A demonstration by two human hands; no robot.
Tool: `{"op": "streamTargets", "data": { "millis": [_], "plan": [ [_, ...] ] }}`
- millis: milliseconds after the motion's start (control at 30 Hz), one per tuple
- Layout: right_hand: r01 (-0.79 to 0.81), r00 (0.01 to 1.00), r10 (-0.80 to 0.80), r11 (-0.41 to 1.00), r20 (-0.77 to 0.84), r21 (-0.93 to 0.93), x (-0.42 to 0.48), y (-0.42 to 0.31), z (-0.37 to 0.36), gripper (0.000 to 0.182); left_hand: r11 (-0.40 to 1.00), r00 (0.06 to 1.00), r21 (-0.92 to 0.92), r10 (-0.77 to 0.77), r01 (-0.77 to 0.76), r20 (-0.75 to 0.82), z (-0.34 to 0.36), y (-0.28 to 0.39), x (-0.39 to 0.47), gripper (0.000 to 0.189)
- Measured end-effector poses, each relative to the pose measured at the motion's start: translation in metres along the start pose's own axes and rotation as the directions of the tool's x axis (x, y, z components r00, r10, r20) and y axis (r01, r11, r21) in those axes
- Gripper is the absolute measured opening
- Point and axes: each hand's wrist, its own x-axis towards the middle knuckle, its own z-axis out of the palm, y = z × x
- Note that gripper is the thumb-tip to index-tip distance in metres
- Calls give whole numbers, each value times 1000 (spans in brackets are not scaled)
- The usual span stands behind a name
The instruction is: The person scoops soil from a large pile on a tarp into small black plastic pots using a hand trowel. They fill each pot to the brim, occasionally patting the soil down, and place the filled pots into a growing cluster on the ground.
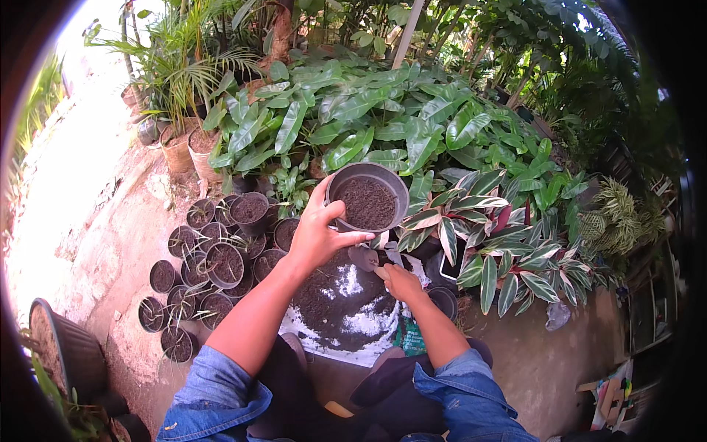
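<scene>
My left hand [319,229] grips a black plastic plant pot [368,196] by its near left side, holding it raised with its mouth tilted towards me. Dark soil lies inside the pot. Below and to the right, my right hand [402,280] is closed around the handle of a small garden trowel [364,258]. Its blade sits just under the pot, above the soil heap. Beneath both hands, dark potting soil [326,290] is spread over a white plastic sheet [353,358], with patches of white showing through.
Several small black pots [225,265] with soil, some holding thin seedlings, crowd the left. On the right are variegated plants [497,248], a smartphone [452,266] and another black pot [443,301]. A green printed bag [410,337] lies by my right forearm. Broad-leaved plants [353,116] stand behind.
</scene>
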Motion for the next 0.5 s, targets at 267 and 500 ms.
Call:
{"op": "streamTargets", "data": {
  "millis": [267,500],
  "plan": [
    [-248,969,246,958,-35,-143,10,45,68,34,1000,1000,-7,4,-4,16,-1,-15,1,54],
    [-439,886,432,899,167,1,14,59,110,35,1000,997,-7,-17,17,71,8,-27,6,54]
  ]
}}
